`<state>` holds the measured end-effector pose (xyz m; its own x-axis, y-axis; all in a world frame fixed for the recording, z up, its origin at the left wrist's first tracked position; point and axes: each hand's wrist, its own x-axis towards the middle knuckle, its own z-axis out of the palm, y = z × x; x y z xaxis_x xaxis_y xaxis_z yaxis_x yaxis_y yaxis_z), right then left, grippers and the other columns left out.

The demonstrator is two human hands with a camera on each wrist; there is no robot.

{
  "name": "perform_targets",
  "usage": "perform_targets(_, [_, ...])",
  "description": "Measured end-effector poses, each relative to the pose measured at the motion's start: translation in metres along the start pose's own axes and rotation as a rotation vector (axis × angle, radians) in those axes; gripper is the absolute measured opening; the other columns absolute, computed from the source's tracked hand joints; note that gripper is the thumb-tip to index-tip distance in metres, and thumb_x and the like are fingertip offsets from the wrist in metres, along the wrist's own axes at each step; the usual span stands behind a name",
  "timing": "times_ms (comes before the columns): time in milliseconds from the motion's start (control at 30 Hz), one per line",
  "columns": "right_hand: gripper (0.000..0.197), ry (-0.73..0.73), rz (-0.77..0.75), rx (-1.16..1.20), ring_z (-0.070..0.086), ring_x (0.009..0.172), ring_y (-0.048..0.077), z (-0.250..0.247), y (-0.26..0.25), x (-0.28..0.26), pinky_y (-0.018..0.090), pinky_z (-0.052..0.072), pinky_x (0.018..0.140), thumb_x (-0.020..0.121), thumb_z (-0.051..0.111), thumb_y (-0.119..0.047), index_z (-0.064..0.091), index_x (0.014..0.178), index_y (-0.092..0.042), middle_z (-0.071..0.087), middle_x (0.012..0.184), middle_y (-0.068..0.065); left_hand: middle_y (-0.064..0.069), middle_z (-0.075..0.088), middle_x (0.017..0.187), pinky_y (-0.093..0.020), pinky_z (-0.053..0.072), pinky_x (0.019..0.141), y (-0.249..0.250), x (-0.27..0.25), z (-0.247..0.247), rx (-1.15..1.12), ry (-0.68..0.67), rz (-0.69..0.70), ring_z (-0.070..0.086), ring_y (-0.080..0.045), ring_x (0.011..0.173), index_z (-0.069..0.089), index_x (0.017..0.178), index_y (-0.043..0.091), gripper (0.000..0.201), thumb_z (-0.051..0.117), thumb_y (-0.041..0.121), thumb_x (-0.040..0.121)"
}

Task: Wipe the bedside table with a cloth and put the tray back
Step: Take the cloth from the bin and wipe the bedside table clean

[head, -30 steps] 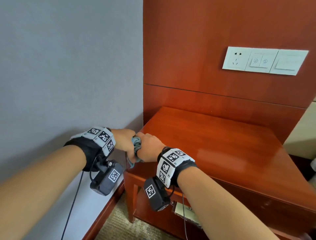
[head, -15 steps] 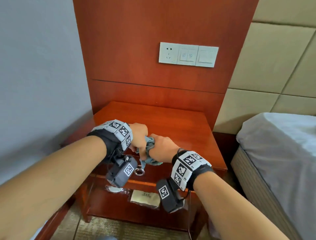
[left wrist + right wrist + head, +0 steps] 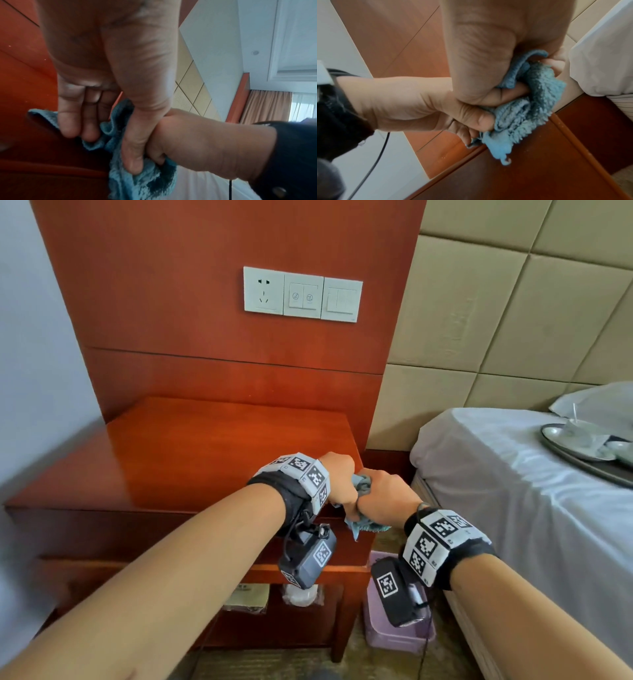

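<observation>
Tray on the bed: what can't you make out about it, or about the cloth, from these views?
- Tray, head view: cut off by the right edge; its contents are too small to identify.
- Cloth: bunched between left hand and right hand; size unclear.
- Wrist views: the tray is out of frame.

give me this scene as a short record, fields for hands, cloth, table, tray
left hand: grips the cloth, against the right hand
right hand: grips the same cloth
cloth: blue, bunched between both hands at the table's front right corner
table: red-brown wood, top bare where visible
tray: on the bed, right of the table, not yet put back
shelf under table: a card and a pale round thing, too unclear to name
</observation>
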<state>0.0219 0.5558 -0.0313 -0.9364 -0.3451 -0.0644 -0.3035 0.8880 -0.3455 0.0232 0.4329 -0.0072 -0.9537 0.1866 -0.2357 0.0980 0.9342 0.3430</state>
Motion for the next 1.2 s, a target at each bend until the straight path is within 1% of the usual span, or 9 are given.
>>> perform_targets(133, [0.023,-0.03,0.017,-0.111,0.057,0.076,0.024,-0.004,-0.001,0.013,0.034,0.05,0.068,0.068,0.065,-0.03,0.043,0.073,-0.029,0.062,0.087,0.0,-0.007,0.055,0.059,-0.032,0.053,0.058,-0.009,0.007,0.006,-0.12,0.056,-0.011,0.054,-0.022,0.05,0.054,0.06,0.008,0.027,0.075,0.017,0.074])
perform_targets(267, [0.022,-0.078,-0.029,-0.212,0.055,0.079,0.021,-0.008,-0.002,0.038,0.033,0.045,0.071,0.082,0.057,-0.027,0.046,0.101,-0.023,0.062,0.102,0.001,-0.004,0.053,0.061,-0.03,0.048,0.056,-0.021,0.022,0.006,-0.169,0.122,-0.029,0.05,-0.018,0.051,0.056,0.069,0.006,0.028,0.078,0.022,0.075])
perform_targets(433, [0.024,-0.11,-0.079,-0.227,0.06,0.092,0.025,-0.006,-0.014,0.083,0.03,0.042,0.074,0.088,0.052,-0.024,0.045,0.111,-0.02,0.062,0.113,0.005,-0.001,0.053,0.063,-0.026,0.042,0.051,-0.043,0.048,-0.016,-0.123,0.108,-0.113,0.051,-0.017,0.059,0.05,0.063,0.013,0.037,0.083,0.027,0.069])
perform_targets(567, [0.037,-0.128,-0.091,-0.208,0.06,0.108,0.03,-0.007,-0.026,0.118,0.029,0.041,0.077,0.091,0.052,-0.021,0.045,0.126,-0.011,0.06,0.118,0.009,-0.006,0.061,0.082,-0.029,0.041,0.057,-0.064,0.074,-0.037,-0.043,0.116,-0.179,0.056,-0.022,0.073,0.055,0.073,0.011,0.027,0.077,0.025,0.076])
perform_targets(800, [0.042,-0.114,-0.018,-0.122,0.061,0.103,0.028,-0.014,0.002,0.173,0.03,0.042,0.075,0.088,0.059,-0.029,0.043,0.123,-0.013,0.061,0.114,0.009,-0.01,0.064,0.088,-0.027,0.045,0.062,-0.058,0.131,-0.053,-0.05,0.101,-0.191,0.058,-0.022,0.077,0.066,0.093,0.005,0.023,0.076,0.019,0.077])
perform_targets(900, [0.045,-0.073,0.049,-0.071,0.061,0.104,0.028,-0.021,0.024,0.185,0.03,0.043,0.077,0.085,0.064,-0.033,0.044,0.121,-0.016,0.062,0.114,0.008,-0.009,0.062,0.082,-0.027,0.043,0.054,-0.044,0.153,-0.05,-0.101,0.146,-0.167,0.06,-0.026,0.078,0.065,0.085,0.005,0.011,0.069,0.014,0.082])
perform_targets(967, [0.041,-0.036,0.1,-0.073,0.061,0.104,0.029,-0.027,0.038,0.187,0.033,0.046,0.079,0.084,0.064,-0.032,0.045,0.117,-0.017,0.063,0.113,0.009,-0.013,0.067,0.095,-0.031,0.048,0.06,-0.029,0.163,-0.046,-0.133,0.19,-0.141,0.065,-0.03,0.088,0.067,0.1,0.002,0.019,0.064,0.013,0.085])
perform_targets(1067, [0.026,-0.029,0.15,-0.166,0.061,0.103,0.031,-0.039,0.055,0.179,0.035,0.048,0.079,0.087,0.058,-0.026,0.041,0.104,-0.017,0.063,0.111,0.013,-0.014,0.066,0.113,-0.037,0.052,0.078,-0.006,0.169,-0.03,-0.133,0.203,-0.102,0.064,-0.033,0.101,0.064,0.112,0.004,0.028,0.063,0.013,0.085])
perform_targets(1200, [0.021,-0.09,0.163,-0.32,0.061,0.104,0.029,-0.057,0.071,0.158,0.036,0.05,0.084,0.09,0.049,-0.021,0.045,0.11,-0.016,0.064,0.113,0.012,-0.016,0.068,0.107,-0.036,0.052,0.072,0.013,0.167,-0.009,-0.206,0.151,-0.041,0.065,-0.035,0.095,0.064,0.105,0.004,0.023,0.063,0.015,0.085])
